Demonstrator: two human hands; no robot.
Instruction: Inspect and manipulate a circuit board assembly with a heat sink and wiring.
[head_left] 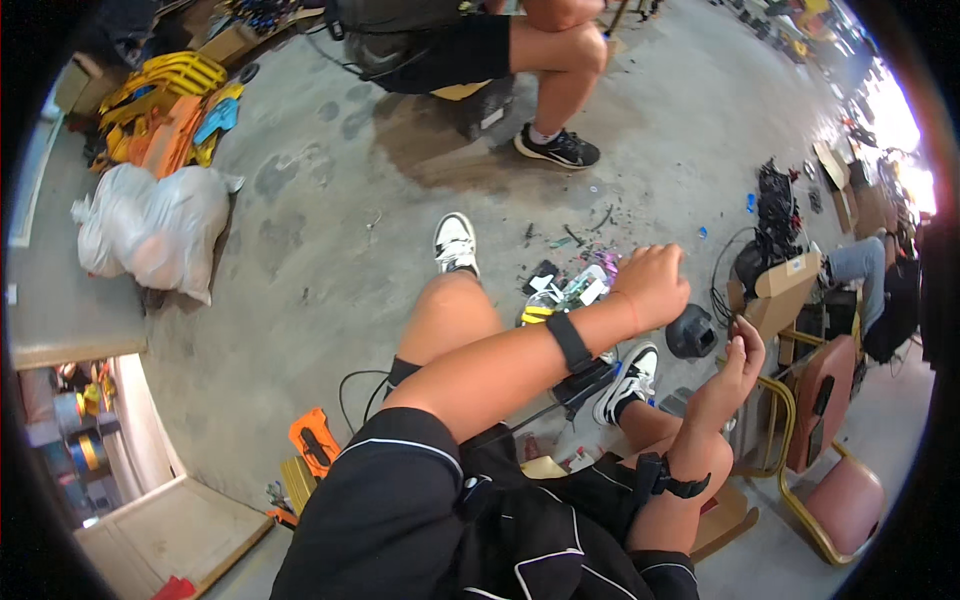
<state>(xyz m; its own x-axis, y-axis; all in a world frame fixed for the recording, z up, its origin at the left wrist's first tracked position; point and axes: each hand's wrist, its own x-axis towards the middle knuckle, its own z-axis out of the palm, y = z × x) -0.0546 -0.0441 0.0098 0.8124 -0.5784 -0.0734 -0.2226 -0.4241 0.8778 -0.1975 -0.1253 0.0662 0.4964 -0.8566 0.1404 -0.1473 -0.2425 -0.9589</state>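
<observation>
My left hand [655,286] reaches across to the right, above the floor. Its fingers are curled in, and whatever they may hold is hidden. Lower and to the right, my right hand [737,362] is raised with its fingers loosely bent and apart; nothing shows in it. Between the two hands, a round black container [690,332] stands on the floor. Just beyond my left forearm lies a pile of small parts and scraps [590,285], with white, green, purple and yellow pieces. An open cardboard box [785,292] is to the right of my right hand.
Across from me another person sits, one black shoe [557,147] on the floor. White plastic bags [160,225] stand at the left, below orange and yellow parts [175,125]. Pink padded chairs [845,500] are at the right. An orange tool [314,440] lies by my left side.
</observation>
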